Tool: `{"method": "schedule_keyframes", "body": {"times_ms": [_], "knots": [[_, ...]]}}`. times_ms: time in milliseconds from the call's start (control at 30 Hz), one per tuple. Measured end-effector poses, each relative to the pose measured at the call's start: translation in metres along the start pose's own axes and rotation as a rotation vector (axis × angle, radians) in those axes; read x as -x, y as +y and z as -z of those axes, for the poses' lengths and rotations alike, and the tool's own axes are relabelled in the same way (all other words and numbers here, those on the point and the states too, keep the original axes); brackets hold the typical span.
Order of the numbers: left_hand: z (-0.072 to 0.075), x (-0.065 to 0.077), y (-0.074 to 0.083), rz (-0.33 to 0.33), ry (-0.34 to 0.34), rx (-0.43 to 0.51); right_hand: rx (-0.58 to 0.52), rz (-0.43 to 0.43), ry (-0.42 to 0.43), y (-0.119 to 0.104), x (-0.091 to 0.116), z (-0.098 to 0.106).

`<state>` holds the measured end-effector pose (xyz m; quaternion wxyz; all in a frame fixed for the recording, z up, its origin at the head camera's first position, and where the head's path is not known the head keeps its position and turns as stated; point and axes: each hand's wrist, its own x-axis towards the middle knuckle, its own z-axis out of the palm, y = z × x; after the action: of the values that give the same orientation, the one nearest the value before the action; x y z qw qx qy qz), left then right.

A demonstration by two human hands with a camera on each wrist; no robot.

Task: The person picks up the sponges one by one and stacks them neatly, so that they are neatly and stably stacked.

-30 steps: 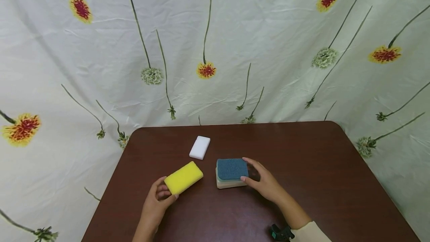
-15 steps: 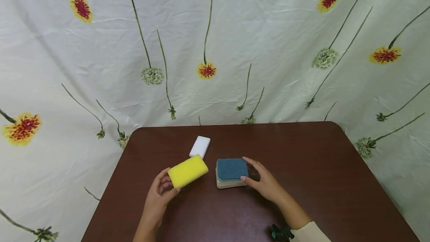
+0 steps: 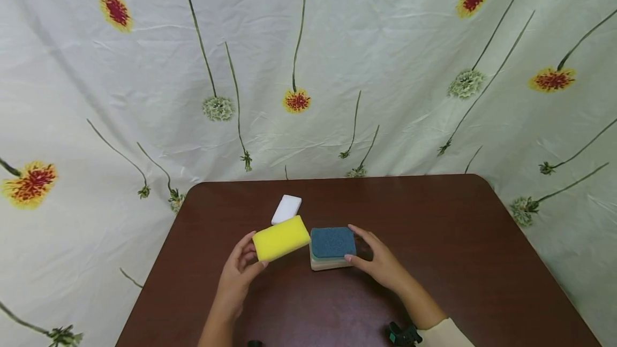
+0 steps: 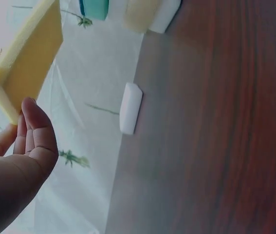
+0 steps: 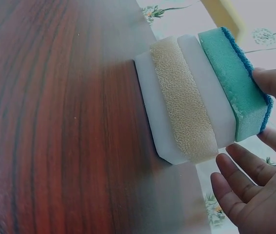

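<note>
My left hand (image 3: 237, 273) pinches a yellow sponge (image 3: 281, 239) by its left end, thumb in front and fingers behind. The sponge is raised and slightly tilted, its right corner close to the stack. In the right wrist view the stack runs from the table up: a white block (image 5: 155, 117), a beige porous sponge (image 5: 184, 97), another white block (image 5: 208, 87), then a teal scrub sponge (image 5: 232, 90) with a blue scouring face. My right hand (image 3: 381, 264) holds the scrub sponge's right end between thumb and index finger; its other fingers stay loose beside the stack.
A loose white block (image 3: 286, 209) lies on the brown table (image 3: 409, 208) behind the yellow sponge, partly covered by it in the head view. A white cloth with printed flowers (image 3: 337, 68) hangs behind the table's far edge.
My left hand has carried the yellow sponge up and to the right, toward the stack, and it now overlaps the loose white block in view. My right hand has stayed in place.
</note>
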<state>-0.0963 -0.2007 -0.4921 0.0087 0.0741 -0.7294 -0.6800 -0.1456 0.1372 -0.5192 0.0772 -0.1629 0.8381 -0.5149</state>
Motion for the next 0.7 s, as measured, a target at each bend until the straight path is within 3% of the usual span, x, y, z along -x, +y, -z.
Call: {"method": "schedule_keyframes", "body": {"times_ms": [700], "knots": [[-0.054,-0.016,0.010,-0.062,-0.152,0.064,0.016,-0.027,0.030,0.001,-0.002,-0.002]]}}
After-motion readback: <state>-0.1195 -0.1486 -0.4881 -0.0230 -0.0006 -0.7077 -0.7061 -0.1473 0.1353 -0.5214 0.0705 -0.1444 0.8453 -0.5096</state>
